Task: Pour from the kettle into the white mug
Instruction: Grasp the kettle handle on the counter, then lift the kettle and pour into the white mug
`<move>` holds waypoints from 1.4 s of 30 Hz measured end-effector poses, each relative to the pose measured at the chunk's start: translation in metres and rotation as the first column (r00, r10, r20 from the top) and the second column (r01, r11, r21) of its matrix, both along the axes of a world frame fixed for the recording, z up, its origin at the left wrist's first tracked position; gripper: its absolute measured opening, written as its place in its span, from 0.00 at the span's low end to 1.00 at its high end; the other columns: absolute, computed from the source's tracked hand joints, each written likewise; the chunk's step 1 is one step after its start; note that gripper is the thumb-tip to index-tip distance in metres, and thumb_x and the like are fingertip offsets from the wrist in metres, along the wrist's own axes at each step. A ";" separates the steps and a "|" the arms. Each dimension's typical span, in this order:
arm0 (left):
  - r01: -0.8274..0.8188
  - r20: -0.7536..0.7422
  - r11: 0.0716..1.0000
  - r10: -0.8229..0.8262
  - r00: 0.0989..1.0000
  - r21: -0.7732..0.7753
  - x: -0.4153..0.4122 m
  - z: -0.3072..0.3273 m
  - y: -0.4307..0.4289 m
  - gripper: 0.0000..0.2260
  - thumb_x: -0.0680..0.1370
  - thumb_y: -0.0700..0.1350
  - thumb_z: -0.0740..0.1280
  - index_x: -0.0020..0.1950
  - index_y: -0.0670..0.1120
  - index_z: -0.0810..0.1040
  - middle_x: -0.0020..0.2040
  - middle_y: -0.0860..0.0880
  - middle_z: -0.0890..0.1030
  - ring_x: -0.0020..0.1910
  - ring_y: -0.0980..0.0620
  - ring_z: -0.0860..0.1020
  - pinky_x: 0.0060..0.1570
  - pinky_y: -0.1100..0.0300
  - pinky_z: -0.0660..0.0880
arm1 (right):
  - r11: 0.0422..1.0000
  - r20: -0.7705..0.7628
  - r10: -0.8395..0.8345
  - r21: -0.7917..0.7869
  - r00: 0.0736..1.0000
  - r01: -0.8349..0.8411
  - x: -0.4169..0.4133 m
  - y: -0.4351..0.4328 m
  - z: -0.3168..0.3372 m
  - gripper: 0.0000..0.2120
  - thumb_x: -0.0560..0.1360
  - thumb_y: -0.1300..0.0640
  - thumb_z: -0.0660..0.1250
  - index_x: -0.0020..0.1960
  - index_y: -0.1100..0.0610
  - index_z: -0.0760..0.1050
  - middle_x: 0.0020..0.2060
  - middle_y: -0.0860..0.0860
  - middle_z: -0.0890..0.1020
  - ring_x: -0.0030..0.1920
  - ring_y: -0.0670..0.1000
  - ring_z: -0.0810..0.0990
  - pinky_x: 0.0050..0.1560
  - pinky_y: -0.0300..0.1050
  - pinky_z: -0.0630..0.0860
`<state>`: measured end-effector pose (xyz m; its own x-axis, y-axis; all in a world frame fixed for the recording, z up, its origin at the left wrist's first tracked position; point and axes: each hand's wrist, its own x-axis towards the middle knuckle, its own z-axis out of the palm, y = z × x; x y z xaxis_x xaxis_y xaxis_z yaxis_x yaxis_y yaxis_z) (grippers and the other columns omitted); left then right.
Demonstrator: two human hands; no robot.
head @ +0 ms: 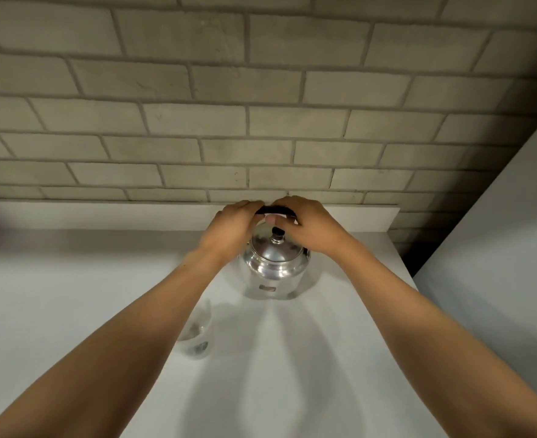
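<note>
A shiny metal kettle (275, 263) with a black lid knob stands upright on the white counter (71, 311) near the back wall. Its black top handle (275, 210) is gripped from both sides. My left hand (232, 227) holds the handle's left end and my right hand (308, 227) wraps over its right end. The white mug (197, 338) stands on the counter nearer to me and left of the kettle. My left forearm hides most of the mug. The kettle's spout is hidden from view.
A grey brick wall (260, 105) rises behind the counter above a low white ledge (103, 213). A white panel (497, 263) stands to the right of the counter's right edge.
</note>
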<state>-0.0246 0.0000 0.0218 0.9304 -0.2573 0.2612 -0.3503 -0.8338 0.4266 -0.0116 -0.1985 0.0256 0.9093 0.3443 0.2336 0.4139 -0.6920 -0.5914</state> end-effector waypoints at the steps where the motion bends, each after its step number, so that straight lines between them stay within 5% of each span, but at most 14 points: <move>1: -0.003 0.017 1.000 0.002 1.000 0.011 -0.010 0.005 0.000 0.13 0.87 0.46 0.61 0.69 0.46 0.80 0.59 0.42 0.85 0.57 0.39 0.82 0.51 0.51 0.76 | 1.000 0.004 -0.002 -0.011 1.000 0.002 -0.006 0.000 0.004 0.13 0.80 0.41 0.64 0.58 0.46 0.82 0.43 0.34 0.81 0.47 0.33 0.79 0.45 0.26 0.69; 3: -0.004 0.037 1.000 0.005 0.999 -0.002 -0.031 0.013 0.000 0.11 0.87 0.45 0.63 0.65 0.45 0.81 0.56 0.42 0.85 0.54 0.38 0.82 0.50 0.49 0.77 | 0.999 0.017 0.003 -0.045 1.000 -0.003 -0.019 0.001 0.009 0.13 0.82 0.44 0.63 0.56 0.50 0.82 0.44 0.38 0.82 0.46 0.41 0.80 0.46 0.34 0.70; 6: -0.009 0.009 0.997 0.010 1.000 -0.074 -0.061 0.016 0.001 0.11 0.86 0.44 0.63 0.64 0.43 0.82 0.55 0.41 0.84 0.54 0.37 0.82 0.53 0.45 0.78 | 0.994 0.051 0.012 -0.106 0.999 -0.007 -0.041 0.002 0.013 0.14 0.84 0.44 0.61 0.54 0.52 0.81 0.40 0.38 0.79 0.42 0.35 0.77 0.41 0.30 0.66; 10: 0.000 0.062 0.981 0.012 0.998 -0.194 -0.105 0.012 0.006 0.17 0.86 0.47 0.64 0.74 0.44 0.77 0.65 0.43 0.82 0.62 0.41 0.82 0.60 0.45 0.78 | 0.989 0.101 0.017 -0.146 0.995 -0.002 -0.071 0.005 0.013 0.15 0.83 0.41 0.60 0.56 0.50 0.80 0.40 0.37 0.78 0.43 0.38 0.77 0.43 0.33 0.68; 14: -0.009 0.249 0.998 0.022 0.968 -0.055 -0.153 -0.006 0.004 0.20 0.83 0.53 0.69 0.74 0.49 0.77 0.70 0.47 0.79 0.62 0.41 0.83 0.49 0.44 0.84 | 0.992 0.148 -0.005 -0.127 0.989 0.024 -0.089 0.000 0.019 0.15 0.83 0.40 0.60 0.55 0.49 0.80 0.40 0.37 0.79 0.43 0.40 0.78 0.43 0.36 0.69; 18: 0.013 0.366 1.000 -0.012 0.930 0.000 -0.185 -0.031 -0.003 0.21 0.81 0.53 0.72 0.72 0.47 0.81 0.70 0.45 0.81 0.60 0.41 0.84 0.49 0.50 0.83 | 0.990 0.180 -0.011 -0.139 0.984 0.037 -0.105 -0.002 0.023 0.17 0.82 0.38 0.60 0.56 0.49 0.80 0.41 0.38 0.80 0.42 0.41 0.77 0.45 0.37 0.70; 22: -0.002 0.207 1.000 0.003 0.978 -0.005 -0.194 -0.046 -0.011 0.28 0.84 0.59 0.65 0.81 0.49 0.71 0.80 0.47 0.72 0.73 0.40 0.77 0.59 0.44 0.83 | 0.984 0.172 0.008 -0.175 0.985 0.023 -0.117 -0.003 0.028 0.18 0.83 0.39 0.60 0.59 0.50 0.81 0.44 0.41 0.82 0.45 0.45 0.79 0.46 0.42 0.71; 29: 0.047 -0.046 0.996 -0.051 0.998 -0.082 -0.197 -0.057 -0.016 0.37 0.83 0.66 0.54 0.86 0.46 0.56 0.87 0.48 0.57 0.86 0.42 0.54 0.80 0.44 0.65 | 0.979 0.185 0.036 -0.202 0.982 0.002 -0.134 0.005 0.029 0.18 0.83 0.39 0.60 0.59 0.50 0.81 0.42 0.39 0.81 0.43 0.44 0.78 0.43 0.36 0.70; 42: -0.071 -0.115 0.936 0.033 0.993 -0.344 -0.204 -0.046 -0.021 0.35 0.85 0.61 0.61 0.86 0.45 0.56 0.87 0.47 0.58 0.86 0.46 0.57 0.79 0.46 0.65 | 0.890 0.209 0.227 -0.442 0.951 -0.115 -0.134 0.044 0.073 0.21 0.82 0.37 0.58 0.63 0.48 0.80 0.53 0.44 0.85 0.52 0.51 0.82 0.51 0.56 0.81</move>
